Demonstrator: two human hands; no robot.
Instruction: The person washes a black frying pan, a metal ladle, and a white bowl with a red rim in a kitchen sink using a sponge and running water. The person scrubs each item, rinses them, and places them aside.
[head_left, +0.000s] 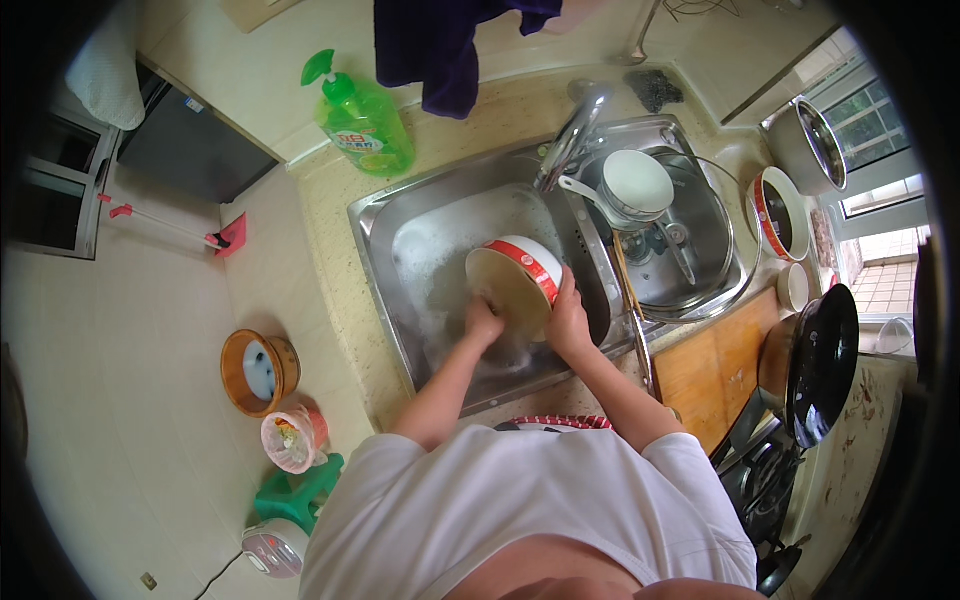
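Observation:
A large white bowl (536, 251) with a red band is tilted on its side over the left sink basin (382, 262). My right hand (568, 319) grips it at the right, by the rim and outer wall. At the bowl's opening is my left hand (484, 322), with curled fingers partly hidden; whether they grip the rim or hold something small cannot be made out. Cloudy water with suds (435, 240) lies in the basin below. The chrome faucet (574, 135) arches over the divider between the basins.
Stacked white bowls (637, 180), a glass lid (724, 225) and chopsticks (626, 274) occupy the right basin area. A green soap pump bottle (367, 135) stands behind the sink. Right of it are a wooden cutting board (716, 360), a black wok (825, 367) and a red-banded bowl (795, 217).

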